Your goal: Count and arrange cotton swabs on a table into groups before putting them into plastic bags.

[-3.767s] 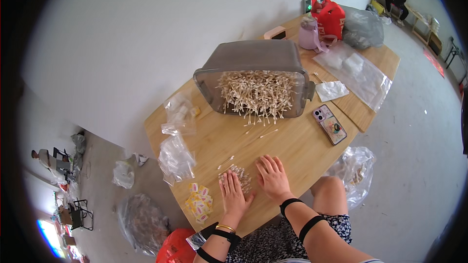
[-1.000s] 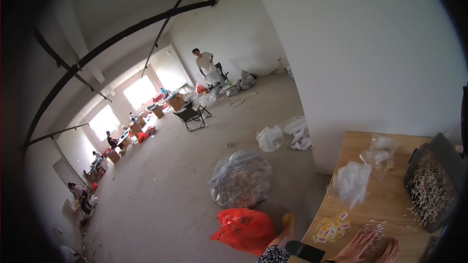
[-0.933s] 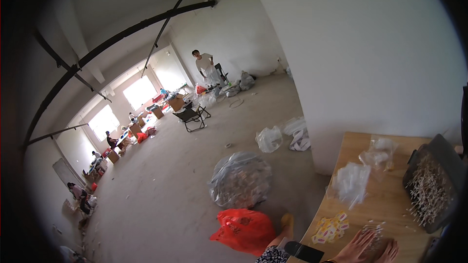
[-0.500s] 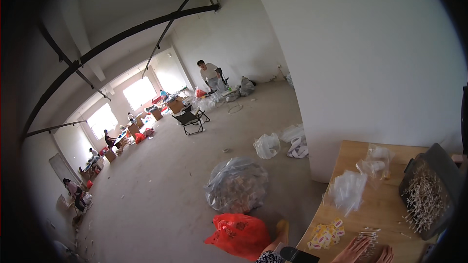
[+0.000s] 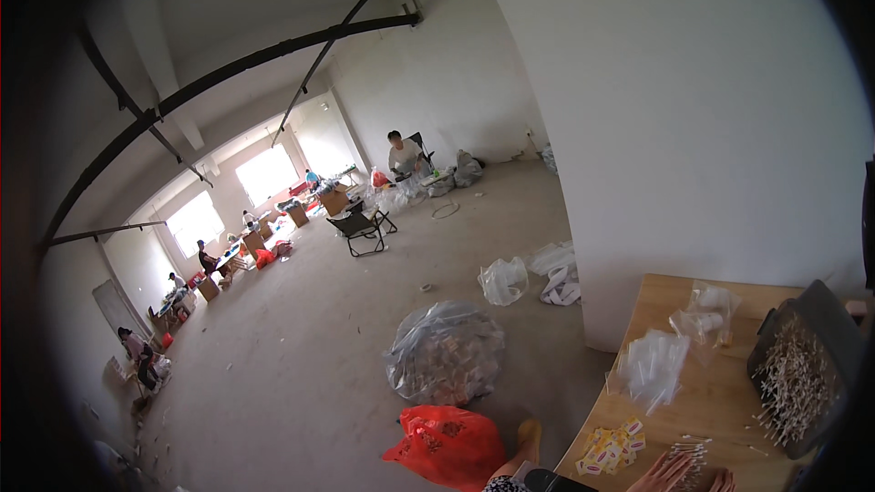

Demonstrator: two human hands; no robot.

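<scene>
Only the fingers of my left hand (image 5: 663, 474) show at the bottom edge, spread flat on the wooden table (image 5: 729, 419) beside a small pile of thin wooden sticks (image 5: 689, 452). My right hand (image 5: 725, 481) is just a sliver of fingertips to its right, mostly cut off. Yellow packets (image 5: 609, 452) lie left of the sticks. A grey bin (image 5: 802, 374) full of the same sticks stands at the table's far right.
Clear plastic bags (image 5: 652, 366) lie on the table. On the floor sit a red bag (image 5: 447, 446), a big clear sack (image 5: 445, 355) and white bags (image 5: 524, 278). A folding chair (image 5: 360, 226) and several seated people (image 5: 401, 157) are far off.
The view swung from the tabletop to the room on my left. Over the last second it rose a little, so my hands sank to the bottom edge.
</scene>
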